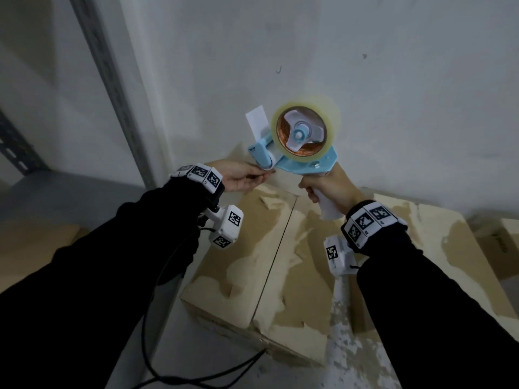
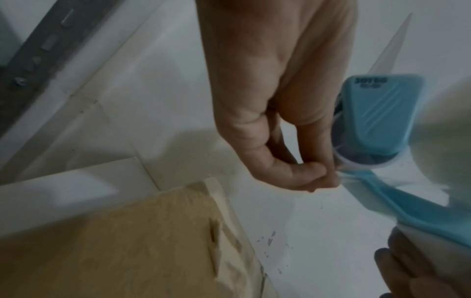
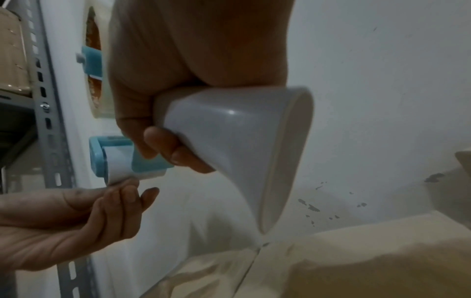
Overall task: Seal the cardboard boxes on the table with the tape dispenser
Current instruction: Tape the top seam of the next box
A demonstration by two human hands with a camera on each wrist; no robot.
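Observation:
A light-blue tape dispenser carrying a roll of clear tape is held up in front of the wall. My right hand grips its white handle. My left hand pinches thumb against finger right at the dispenser's roller, on the tape's loose end, which is clear and barely shows. That pinch sits beside the blue guard. Below both hands lies a closed cardboard box with a scuffed, peeled top and a centre seam.
A second box stands at the right and another at the left. A grey slotted shelf upright runs up the left. The white wall is close behind the dispenser. A black cable hangs under my left arm.

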